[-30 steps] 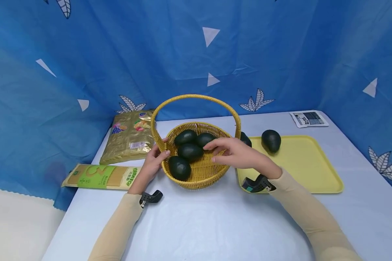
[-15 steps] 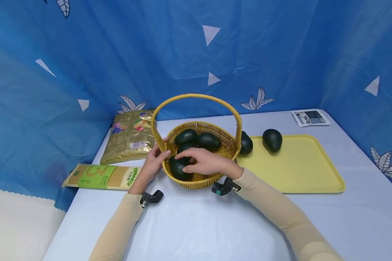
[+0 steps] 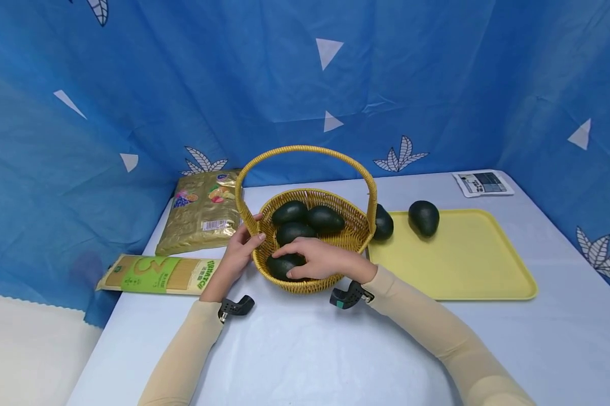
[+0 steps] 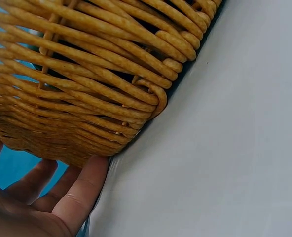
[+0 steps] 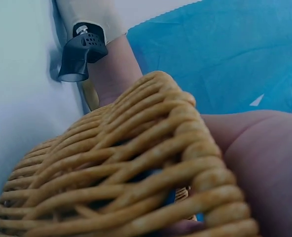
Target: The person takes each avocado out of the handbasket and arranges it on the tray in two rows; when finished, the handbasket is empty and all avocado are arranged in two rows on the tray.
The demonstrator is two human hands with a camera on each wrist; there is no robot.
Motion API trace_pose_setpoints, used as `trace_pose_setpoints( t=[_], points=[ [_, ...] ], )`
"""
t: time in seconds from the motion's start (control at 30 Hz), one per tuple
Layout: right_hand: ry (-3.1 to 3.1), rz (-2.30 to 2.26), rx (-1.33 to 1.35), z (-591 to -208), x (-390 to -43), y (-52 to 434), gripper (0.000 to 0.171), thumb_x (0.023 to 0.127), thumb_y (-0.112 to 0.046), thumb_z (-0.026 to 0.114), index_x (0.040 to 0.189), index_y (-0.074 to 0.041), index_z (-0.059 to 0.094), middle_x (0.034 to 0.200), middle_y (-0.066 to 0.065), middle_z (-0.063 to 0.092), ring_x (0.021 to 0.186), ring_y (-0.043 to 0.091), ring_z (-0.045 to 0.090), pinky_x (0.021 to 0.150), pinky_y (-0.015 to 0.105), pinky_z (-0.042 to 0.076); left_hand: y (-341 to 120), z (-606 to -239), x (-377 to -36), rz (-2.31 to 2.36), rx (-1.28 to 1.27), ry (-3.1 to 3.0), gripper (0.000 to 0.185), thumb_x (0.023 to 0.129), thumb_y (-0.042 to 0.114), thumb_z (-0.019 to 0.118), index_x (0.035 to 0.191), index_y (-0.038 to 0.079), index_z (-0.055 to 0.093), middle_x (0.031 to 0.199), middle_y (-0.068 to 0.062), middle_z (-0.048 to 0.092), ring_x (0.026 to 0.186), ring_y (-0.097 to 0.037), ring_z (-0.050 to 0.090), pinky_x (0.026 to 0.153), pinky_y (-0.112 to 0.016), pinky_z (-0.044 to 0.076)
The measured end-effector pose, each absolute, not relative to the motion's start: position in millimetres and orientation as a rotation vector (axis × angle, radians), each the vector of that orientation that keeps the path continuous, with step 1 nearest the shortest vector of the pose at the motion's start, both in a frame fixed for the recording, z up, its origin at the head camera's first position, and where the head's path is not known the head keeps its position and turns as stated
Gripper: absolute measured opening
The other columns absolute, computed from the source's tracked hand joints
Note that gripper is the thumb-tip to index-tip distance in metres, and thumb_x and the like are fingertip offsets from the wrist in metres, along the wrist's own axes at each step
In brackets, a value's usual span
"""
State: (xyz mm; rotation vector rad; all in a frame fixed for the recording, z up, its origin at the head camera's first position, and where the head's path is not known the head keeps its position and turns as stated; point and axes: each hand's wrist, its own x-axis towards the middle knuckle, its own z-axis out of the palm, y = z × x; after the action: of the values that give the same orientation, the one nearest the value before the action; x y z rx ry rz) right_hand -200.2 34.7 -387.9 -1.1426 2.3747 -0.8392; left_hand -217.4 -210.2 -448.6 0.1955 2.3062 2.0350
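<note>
A woven yellow basket with a tall handle stands mid-table and holds several dark green avocados. My right hand reaches over the front rim, its fingers and thumb curled round the front avocado. My left hand holds the basket's left side, thumb over the rim, fingers along the wall. The left wrist view is filled by the basket's weave. In the right wrist view the basket rim hides the avocado, and my right palm is next to it.
A yellow tray lies to the right with one avocado on it and another at its left edge. A golden snack bag and a green noodle packet lie to the left. A small printed card sits far right.
My right hand moved left and down from above the basket's right side to the front avocado and curled round it. The left hand stayed on the basket.
</note>
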Motion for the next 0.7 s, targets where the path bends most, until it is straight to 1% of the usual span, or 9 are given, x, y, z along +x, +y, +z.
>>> trace_pose_setpoints(
  t=[0.13,0.37,0.57,0.7],
  points=[
    [2.349,-0.833,-1.142,-388.2,-199.4,34.8,0.046,0.097,-0.02,0.068,0.142,-0.02,0.06,0.147,0.007,0.056,0.137,0.026,0.051,0.113,0.047,0.045,-210.2,-447.6,-217.3,2.031,0.192,2.305,0.058,0.101,0.009,0.057,0.156,0.012,0.038,0.155,-0.021,0.043,0.135,-0.031,0.046,0.089,-0.015,0.05],
    [2.301,-0.828,-1.186,-386.4,-199.4,36.0,0.039,0.098,-0.014,0.065,0.136,-0.019,0.065,0.144,0.005,0.058,0.139,0.024,0.049,0.116,0.045,0.043,-209.3,-448.6,-217.5,2.069,0.169,2.26,0.059,0.101,0.007,0.056,0.157,0.011,0.037,0.158,-0.02,0.04,0.136,-0.032,0.046,0.088,-0.015,0.052],
    [2.274,-0.812,-1.221,-387.0,-200.5,36.0,0.038,0.099,-0.011,0.062,0.137,-0.018,0.065,0.144,0.006,0.058,0.139,0.024,0.049,0.117,0.045,0.041,-209.2,-448.7,-218.0,2.066,0.182,2.255,0.059,0.101,0.008,0.055,0.157,0.011,0.036,0.159,-0.02,0.039,0.137,-0.033,0.045,0.089,-0.015,0.051],
    [2.274,-0.815,-1.229,-387.7,-200.7,36.4,0.04,0.097,-0.011,0.064,0.137,-0.019,0.065,0.144,0.006,0.058,0.139,0.024,0.048,0.117,0.044,0.041,-208.8,-447.9,-217.6,2.068,0.193,2.262,0.059,0.101,0.008,0.055,0.157,0.011,0.037,0.159,-0.02,0.039,0.138,-0.031,0.044,0.09,-0.014,0.05]
  ],
)
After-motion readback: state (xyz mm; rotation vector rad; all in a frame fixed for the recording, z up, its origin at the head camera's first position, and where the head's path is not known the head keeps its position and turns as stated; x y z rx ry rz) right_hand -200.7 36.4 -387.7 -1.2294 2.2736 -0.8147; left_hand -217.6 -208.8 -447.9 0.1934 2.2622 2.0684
